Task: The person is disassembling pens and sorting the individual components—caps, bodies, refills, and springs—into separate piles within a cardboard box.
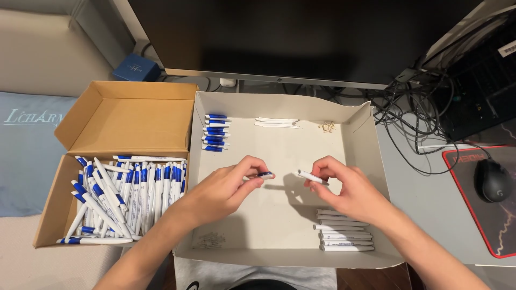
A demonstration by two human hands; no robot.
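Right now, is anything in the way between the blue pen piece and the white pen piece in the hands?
Nothing visible. The blue pen piece in the left hand and white pen piece in the right hand face each other across bare tray floor.

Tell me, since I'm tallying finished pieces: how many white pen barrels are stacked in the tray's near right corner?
7, as far as shows: white barrels lie stacked in a column in the white tray, just below the right hand. The wrist may hide another.

Bright, even overhead light, soft shadows under hands on tray (365,134), sharp focus, slight wide-angle edge distortion.
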